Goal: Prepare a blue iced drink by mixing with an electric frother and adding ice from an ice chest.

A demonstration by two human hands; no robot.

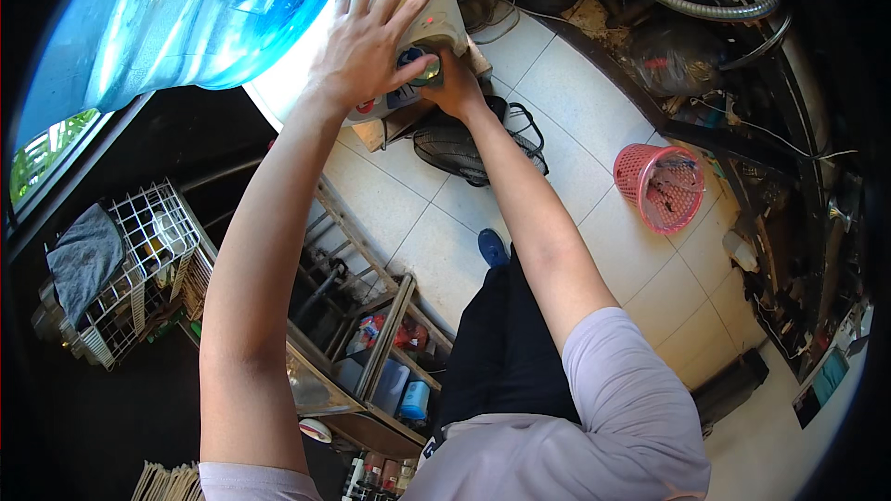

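A white water dispenser (pixel 443 19) stands before me at the top of the view, with small red lights on its front. A large blue translucent water jug (pixel 188 21) sits on it, at upper left. My left hand (pixel 362 49) lies spread over the dispenser's upper front, fingers apart, thumb pointing down towards the tap area. Below it, my right hand (pixel 456 83) is curled around what looks like a clear drinking glass (pixel 430 69) at the dispenser's front. The left thumb and right fingers partly cover the glass, so its contents cannot be made out.
A black fan (pixel 452 153) is on the tiled floor (pixel 397 188) below the dispenser. A pink basket (pixel 640 181) with a plastic liner stands to the right. At left are a white wire rack (pixel 156 223) with a grey cloth (pixel 87 257) and a wooden-framed cabinet (pixel 390 334).
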